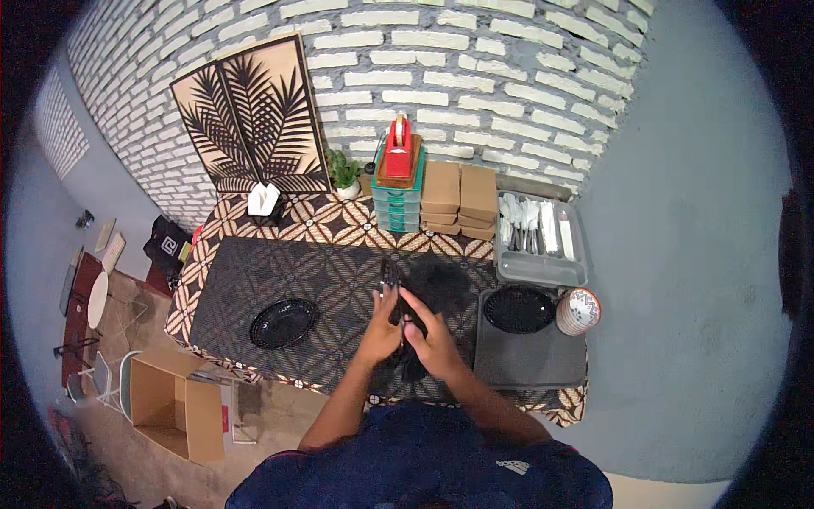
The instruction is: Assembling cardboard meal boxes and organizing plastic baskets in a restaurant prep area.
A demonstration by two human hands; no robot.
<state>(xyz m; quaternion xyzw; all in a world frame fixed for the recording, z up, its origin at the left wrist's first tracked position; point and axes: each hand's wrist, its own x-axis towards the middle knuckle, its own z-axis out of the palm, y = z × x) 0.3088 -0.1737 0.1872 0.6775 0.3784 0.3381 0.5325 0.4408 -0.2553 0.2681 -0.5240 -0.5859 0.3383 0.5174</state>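
Both my hands meet over the middle of the patterned table [254,280]. My left hand [380,327] grips a small dark object [390,280] that sticks up past its fingers. My right hand [432,335] is closed around a black, cloth-like thing [441,284] that lies under and behind both hands; its exact shape is hard to tell. A black oval basket [283,323] sits to the left of my hands. Another black basket [518,309] rests on a grey tray [526,360] to the right.
A patterned bowl [579,310] stands at the tray's right edge. At the back are a grey cutlery bin [540,242], brown boxes [460,199], stacked green trays with a red tape dispenser [398,174], a small plant [344,174] and a napkin holder [264,201]. An open cardboard box [174,403] is on the floor.
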